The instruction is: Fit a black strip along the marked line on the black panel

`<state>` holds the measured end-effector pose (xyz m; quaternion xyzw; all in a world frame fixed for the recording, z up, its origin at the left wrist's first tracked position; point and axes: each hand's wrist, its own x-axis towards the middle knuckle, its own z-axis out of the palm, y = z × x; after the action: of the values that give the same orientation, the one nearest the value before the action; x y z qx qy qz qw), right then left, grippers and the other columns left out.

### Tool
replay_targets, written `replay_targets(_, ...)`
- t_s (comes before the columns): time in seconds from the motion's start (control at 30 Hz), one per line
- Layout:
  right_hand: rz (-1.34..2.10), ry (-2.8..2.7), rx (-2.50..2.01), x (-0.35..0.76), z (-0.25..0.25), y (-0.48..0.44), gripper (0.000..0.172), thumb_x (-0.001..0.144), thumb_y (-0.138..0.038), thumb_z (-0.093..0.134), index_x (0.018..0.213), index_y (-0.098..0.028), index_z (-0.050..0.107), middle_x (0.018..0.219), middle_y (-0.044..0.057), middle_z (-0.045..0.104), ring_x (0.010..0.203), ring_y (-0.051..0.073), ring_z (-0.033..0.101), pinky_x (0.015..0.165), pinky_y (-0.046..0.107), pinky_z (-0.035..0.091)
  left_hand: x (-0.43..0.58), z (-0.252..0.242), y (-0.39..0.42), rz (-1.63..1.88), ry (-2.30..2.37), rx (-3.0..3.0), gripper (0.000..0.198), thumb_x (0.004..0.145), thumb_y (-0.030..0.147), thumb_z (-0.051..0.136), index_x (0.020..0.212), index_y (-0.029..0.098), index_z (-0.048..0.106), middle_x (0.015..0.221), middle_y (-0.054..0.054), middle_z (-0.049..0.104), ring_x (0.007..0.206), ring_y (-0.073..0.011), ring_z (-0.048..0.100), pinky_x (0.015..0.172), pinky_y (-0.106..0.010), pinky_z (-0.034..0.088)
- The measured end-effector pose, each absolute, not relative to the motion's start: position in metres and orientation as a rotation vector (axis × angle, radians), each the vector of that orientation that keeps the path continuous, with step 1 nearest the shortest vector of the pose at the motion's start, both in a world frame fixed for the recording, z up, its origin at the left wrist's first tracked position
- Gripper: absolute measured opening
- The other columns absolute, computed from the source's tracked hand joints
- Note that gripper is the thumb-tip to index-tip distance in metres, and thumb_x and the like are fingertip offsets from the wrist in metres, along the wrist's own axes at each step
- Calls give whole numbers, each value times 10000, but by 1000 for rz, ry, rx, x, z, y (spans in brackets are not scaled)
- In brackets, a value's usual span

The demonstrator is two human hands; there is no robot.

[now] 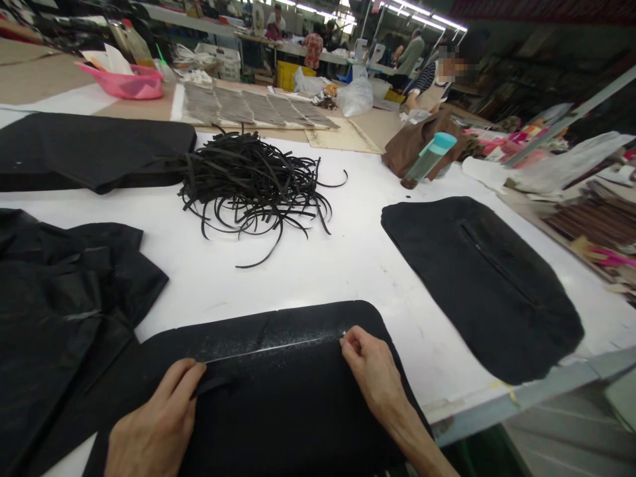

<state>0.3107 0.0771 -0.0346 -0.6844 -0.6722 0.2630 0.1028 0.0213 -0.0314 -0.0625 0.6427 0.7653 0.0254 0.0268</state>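
A black fabric panel [298, 411] with rounded corners lies in front of me on the white tabletop. A thin, straight white line [268, 348] runs across it, with pale, dusty marks around it. At the line's left end my left hand [156, 417] is closed, thumb and fingers pinching a short black strip [216, 383] against the panel. My right hand [375, 374] is pinched closed at the right end of the line; a tiny white bit shows at its fingertips, too small to name. Beyond the panel lies a tangled pile of narrow black strips [253, 172].
Another black panel [477, 278] with a long slit lies right. Black fabric pieces [64, 285] overlap at left, below a black stack [94, 149]. Farther back are a pink basket [124, 83], a turquoise-lidded bottle [430, 159] and a brown bag [405, 142]. Several people are in the background.
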Motion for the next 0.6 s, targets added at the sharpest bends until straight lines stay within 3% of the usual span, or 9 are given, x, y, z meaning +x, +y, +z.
replay_targets(0.43,770,-1972,-2066,308,-34,77,148,800,-290,412,665,-231,390,571,-44,475,549,136,468,518,247,277,29,-65,-55,-169,2299,2385,484,820,4,284,1192,147,558,1286,-106,528,481,-98,593,444,-237,472)
replay_targets(0.6,751,-1911,-2068,312,-37,77,111,783,-323,433,747,-243,364,593,-50,477,556,153,490,527,252,305,26,-65,-59,-29,2349,2262,508,828,3,269,1217,193,535,1277,-72,542,518,-73,608,411,-181,448)
